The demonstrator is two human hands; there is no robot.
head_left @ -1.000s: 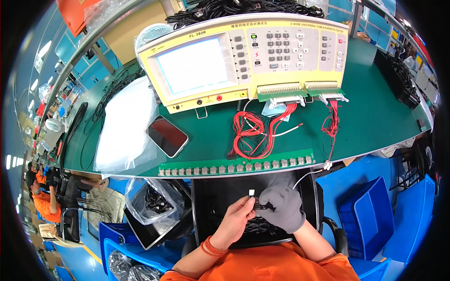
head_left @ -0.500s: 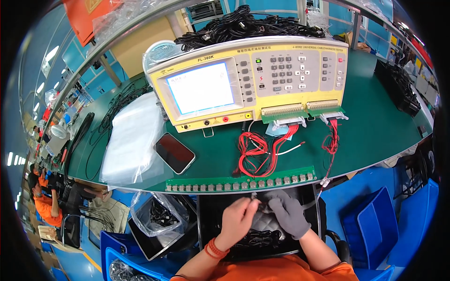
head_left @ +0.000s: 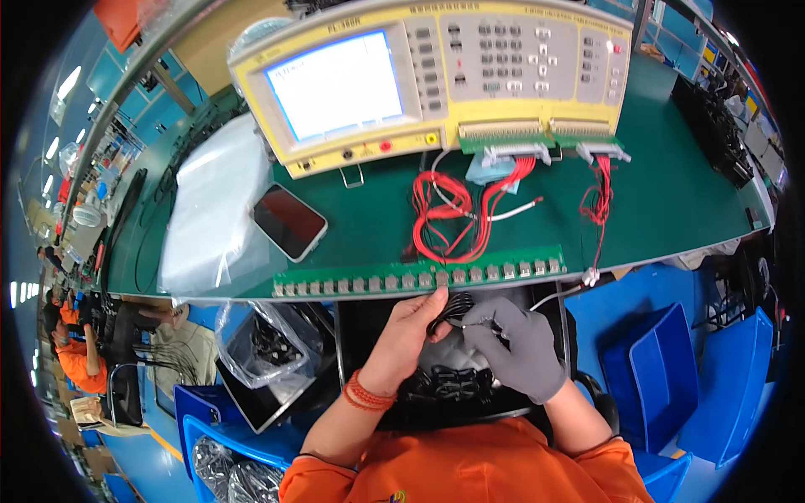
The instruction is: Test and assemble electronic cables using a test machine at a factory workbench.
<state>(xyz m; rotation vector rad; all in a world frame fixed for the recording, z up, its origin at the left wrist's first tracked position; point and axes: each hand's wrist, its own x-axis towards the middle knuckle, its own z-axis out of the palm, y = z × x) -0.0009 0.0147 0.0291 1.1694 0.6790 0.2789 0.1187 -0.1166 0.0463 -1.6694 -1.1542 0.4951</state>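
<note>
My bare left hand (head_left: 401,339), with a red beaded bracelet at the wrist, pinches one end of a bundled black cable (head_left: 455,308). Its thumb tip meets the front of a green circuit board (head_left: 369,283) lined with metal ports along the table edge. Whether the plug sits inside a port is hidden by the fingers. On the other side of the bundle, my grey-gloved right hand (head_left: 520,348) has its fingers closed on the cable. A white lead (head_left: 558,293) runs from a small white connector toward that glove. More bundled black cables (head_left: 449,384) lie below in a dark tray.
A yellow cable tester (head_left: 436,75) with a lit screen stands on the green table. Red wires (head_left: 444,218) hang from its connectors. Left of them are a phone (head_left: 289,221) and clear plastic bags (head_left: 210,210). Blue bins (head_left: 650,377) stand at right, others at lower left.
My left hand has moved up to the port board with the cable end. The black bundle now shows between my hands. The whole view has shifted, with the tester higher in it.
</note>
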